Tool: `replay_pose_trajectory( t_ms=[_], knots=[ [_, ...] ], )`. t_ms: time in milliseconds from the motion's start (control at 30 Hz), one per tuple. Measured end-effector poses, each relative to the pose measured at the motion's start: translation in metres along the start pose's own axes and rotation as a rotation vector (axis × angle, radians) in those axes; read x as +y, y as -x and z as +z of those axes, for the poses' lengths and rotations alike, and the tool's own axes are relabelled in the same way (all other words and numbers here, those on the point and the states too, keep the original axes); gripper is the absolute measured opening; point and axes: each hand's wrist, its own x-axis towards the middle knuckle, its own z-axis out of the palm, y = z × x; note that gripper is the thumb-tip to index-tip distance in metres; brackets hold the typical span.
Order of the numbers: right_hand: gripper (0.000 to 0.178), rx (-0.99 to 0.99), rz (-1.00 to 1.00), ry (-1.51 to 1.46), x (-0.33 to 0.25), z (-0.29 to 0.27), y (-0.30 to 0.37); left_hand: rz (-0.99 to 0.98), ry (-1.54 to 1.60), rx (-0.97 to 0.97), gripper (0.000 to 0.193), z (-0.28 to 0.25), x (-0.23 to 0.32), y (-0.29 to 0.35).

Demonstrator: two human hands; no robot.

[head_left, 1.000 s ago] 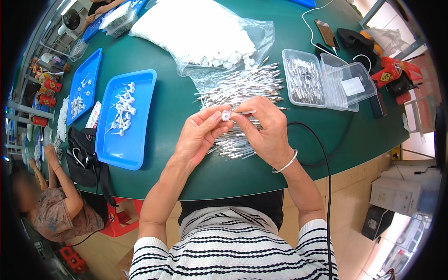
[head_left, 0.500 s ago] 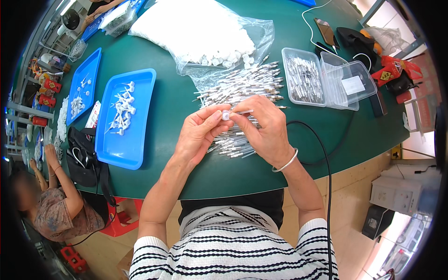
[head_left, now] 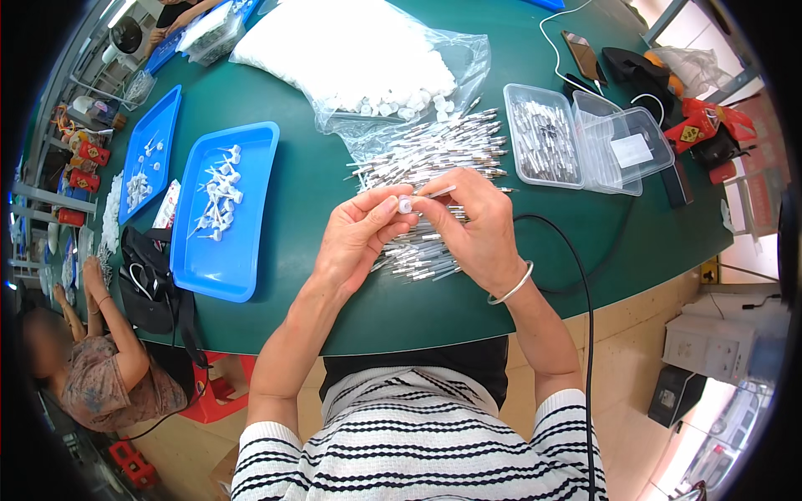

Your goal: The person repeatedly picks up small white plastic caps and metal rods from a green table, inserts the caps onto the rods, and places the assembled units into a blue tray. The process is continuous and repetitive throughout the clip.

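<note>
My left hand [head_left: 361, 230] pinches a small round white cap [head_left: 405, 205] between thumb and fingertips. From the other side, my right hand [head_left: 478, 221] is closed on a thin white and silver rod [head_left: 440, 193], one end poking out past the fingers; its fingertips meet the cap. Whether the rod sits in the cap is hidden by the fingers. Beneath and beyond both hands spreads a pile of similar rods [head_left: 434, 154]. Farther off, a clear plastic bag [head_left: 334, 50] spills loose white caps onto the green table [head_left: 334, 321].
Left stands a blue tray [head_left: 225, 284] with capped rods, beside a second blue tray [head_left: 171, 113] and a black bag [head_left: 150, 275]. A clear box [head_left: 547, 138] of rods lies right, near a phone [head_left: 582, 57] and a black cable [head_left: 585, 292]. A co-worker [head_left: 109, 367] sits left.
My right hand has shifted slightly, and the rod's outer end now tilts up more. The left hand keeps its pinch on the cap.
</note>
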Motion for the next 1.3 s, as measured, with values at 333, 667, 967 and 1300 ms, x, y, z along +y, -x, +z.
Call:
replay_pose_trajectory(
  t_ms=[333,667,967,1300],
  knots=[
    [0.011,0.022,-0.001,0.002,-0.0002,0.0004,0.0002,-0.017,0.028,-0.008,0.026,-0.0012,-0.0014,-0.001],
    [0.012,0.016,-0.009,0.016,0.0026,0.0021,0.0019,-0.032,0.03,-0.006,0.027,-0.0012,-0.0031,-0.0017],
    [0.01,0.005,-0.012,-0.008,0.0017,-0.0004,0.0003,-0.034,0.025,-0.001,0.027,0.0001,-0.0022,-0.0009],
    [0.01,-0.009,0.023,-0.001,0.0029,-0.0005,0.0017,-0.032,0.009,0.005,0.027,-0.0007,-0.003,-0.0012]
  ],
)
